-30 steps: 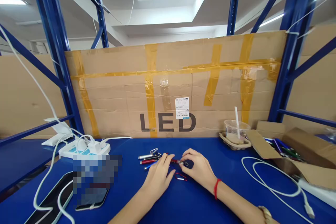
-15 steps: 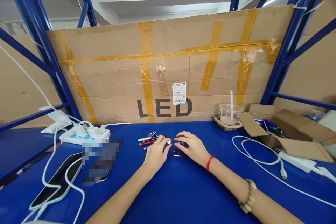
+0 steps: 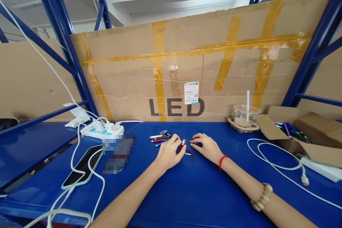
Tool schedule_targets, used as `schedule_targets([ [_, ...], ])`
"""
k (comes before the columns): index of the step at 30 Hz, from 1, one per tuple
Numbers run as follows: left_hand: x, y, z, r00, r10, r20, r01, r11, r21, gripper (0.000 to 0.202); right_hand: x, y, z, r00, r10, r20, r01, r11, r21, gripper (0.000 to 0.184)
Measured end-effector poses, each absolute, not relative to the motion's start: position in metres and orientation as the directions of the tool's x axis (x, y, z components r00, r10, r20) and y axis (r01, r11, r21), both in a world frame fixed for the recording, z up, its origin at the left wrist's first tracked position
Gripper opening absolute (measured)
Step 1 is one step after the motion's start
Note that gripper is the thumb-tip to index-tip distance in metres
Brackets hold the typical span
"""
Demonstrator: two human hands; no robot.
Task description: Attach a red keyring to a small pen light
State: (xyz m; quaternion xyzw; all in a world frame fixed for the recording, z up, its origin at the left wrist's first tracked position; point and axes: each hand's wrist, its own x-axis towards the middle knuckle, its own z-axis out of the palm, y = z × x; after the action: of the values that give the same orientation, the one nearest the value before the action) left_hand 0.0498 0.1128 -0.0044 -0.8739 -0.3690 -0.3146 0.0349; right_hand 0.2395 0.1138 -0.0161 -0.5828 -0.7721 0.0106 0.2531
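Observation:
My left hand (image 3: 171,153) is closed around a small red flashlight (image 3: 183,144), whose silver end points up between thumb and fingers. My right hand (image 3: 210,148) rests on the blue table, fingers curled and thumb near the fingertips. A small dark piece (image 3: 198,144) shows under its fingers; I cannot make out what it is. Between the hands lies a red carabiner (image 3: 190,153), partly hidden by my left hand. Just beyond the left hand, several slim silver, red and blue metal tubes (image 3: 158,140) with clips lie in a loose bunch.
On the left are a white power strip (image 3: 92,131), a phone (image 3: 84,167) and white cables. A lidded cup (image 3: 244,114) with a straw, a coiled white cable (image 3: 267,162) and an open cardboard box (image 3: 317,151) of pens stand right. A cardboard wall (image 3: 128,89) closes the back.
The view has turned slightly left, so everything sits further right. In my left hand the flashlight has tipped, showing its red body. My hands have drawn slightly apart.

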Motion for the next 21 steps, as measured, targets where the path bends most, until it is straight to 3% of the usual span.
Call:
schedule_targets([
  [13, 0.0475, 0.1073, 0.0021, 0.660, 0.497, 0.563, 0.535, -0.837, 0.112, 0.021, 0.2410, 0.1162, -0.0178, -0.138, 0.906, 0.400, 0.840, 0.321, -0.437, 0.014],
  [21, 0.0492, 0.1124, -0.0050, 0.662, 0.559, 0.499, 0.601, -0.794, 0.092, 0.018, 0.2416, 0.1158, -0.0175, -0.097, 0.916, 0.389, 0.824, 0.293, -0.485, 0.011],
])
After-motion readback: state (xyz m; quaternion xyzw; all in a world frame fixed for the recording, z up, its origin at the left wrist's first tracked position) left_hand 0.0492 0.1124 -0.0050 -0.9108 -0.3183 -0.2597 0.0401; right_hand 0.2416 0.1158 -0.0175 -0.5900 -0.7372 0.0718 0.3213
